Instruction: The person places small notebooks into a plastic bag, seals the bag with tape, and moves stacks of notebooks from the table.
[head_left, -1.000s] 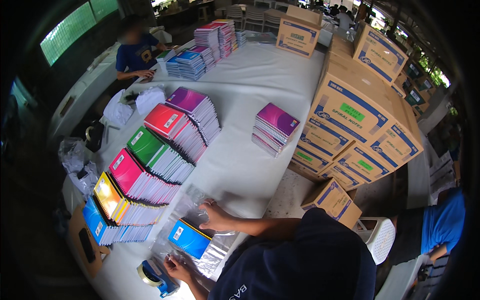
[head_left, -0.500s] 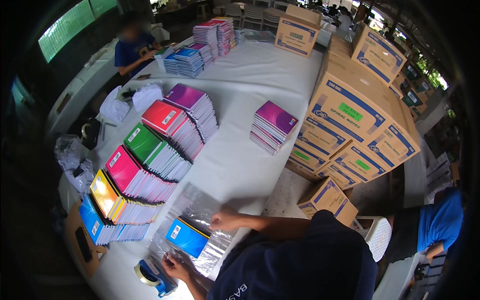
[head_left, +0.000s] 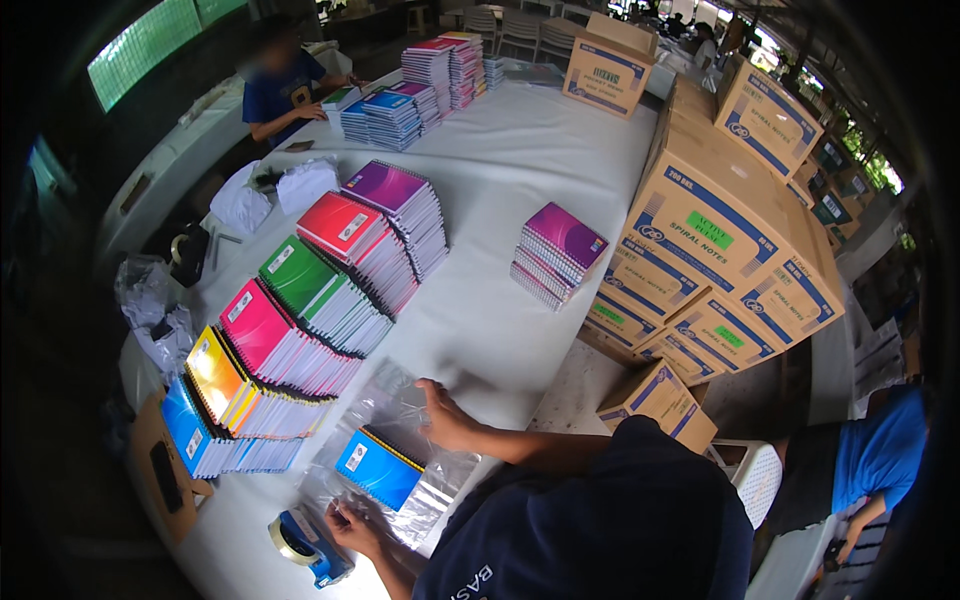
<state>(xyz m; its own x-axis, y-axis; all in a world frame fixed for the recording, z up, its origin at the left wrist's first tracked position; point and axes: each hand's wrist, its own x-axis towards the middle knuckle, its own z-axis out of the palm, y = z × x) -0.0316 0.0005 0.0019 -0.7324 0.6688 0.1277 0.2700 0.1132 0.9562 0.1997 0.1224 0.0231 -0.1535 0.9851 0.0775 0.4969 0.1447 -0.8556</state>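
A blue spiral notebook (head_left: 378, 466) lies inside a clear plastic bag (head_left: 400, 400) on the white table (head_left: 500, 200), right in front of me. My left hand (head_left: 352, 525) pinches the near edge of the bag, next to a blue tape dispenser (head_left: 305, 547). My right hand (head_left: 445, 420) lies on the bag's right side with its fingers stretched out, just beyond the notebook.
Slanted rows of spiral notebooks run up the left: blue (head_left: 195, 440), yellow (head_left: 222, 380), pink (head_left: 262, 330), green (head_left: 305, 280), red (head_left: 350, 232), purple (head_left: 392, 192). A purple stack (head_left: 555, 255) stands alone mid-table. Cardboard boxes (head_left: 720, 250) line the right. A person in blue (head_left: 285, 85) sits at the far left; another (head_left: 880, 450) is at the right.
My right hand has slid a little to the right along the bag. The left hand and the blue notebook stay where they were.
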